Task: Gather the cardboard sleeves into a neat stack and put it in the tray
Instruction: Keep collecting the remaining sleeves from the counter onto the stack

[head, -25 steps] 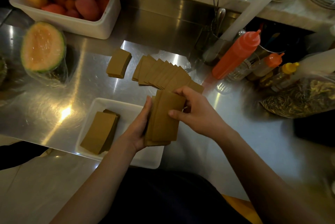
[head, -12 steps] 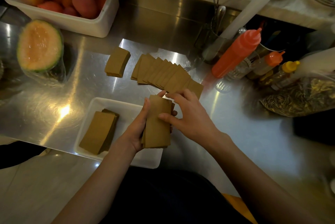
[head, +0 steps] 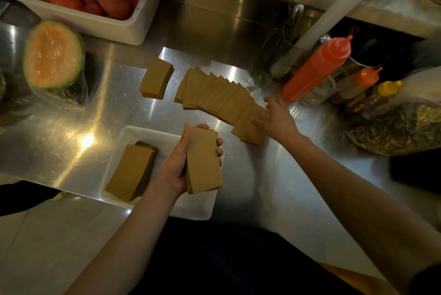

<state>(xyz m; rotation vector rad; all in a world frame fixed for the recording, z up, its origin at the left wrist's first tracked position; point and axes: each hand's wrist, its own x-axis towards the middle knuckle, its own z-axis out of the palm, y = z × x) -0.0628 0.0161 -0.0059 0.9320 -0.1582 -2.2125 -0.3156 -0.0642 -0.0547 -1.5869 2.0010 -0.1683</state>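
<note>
Your left hand [head: 181, 170] grips a squared stack of cardboard sleeves [head: 204, 159] above the tray [head: 126, 134] (white); your right hand [head: 278, 116] touches the fanned sleeves [head: 214, 94].

Held stack [head: 204, 161] hides one far corner of the tray [head: 133, 132].

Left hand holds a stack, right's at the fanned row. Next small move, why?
Probably pinch the nearest sleeves of the fanned row with the right hand and add them to the stack the left hand grips above the tray: the row is not yet gathered.

head cam | worn high | faces forward-down | close over steel counter [head: 71, 127]
</note>
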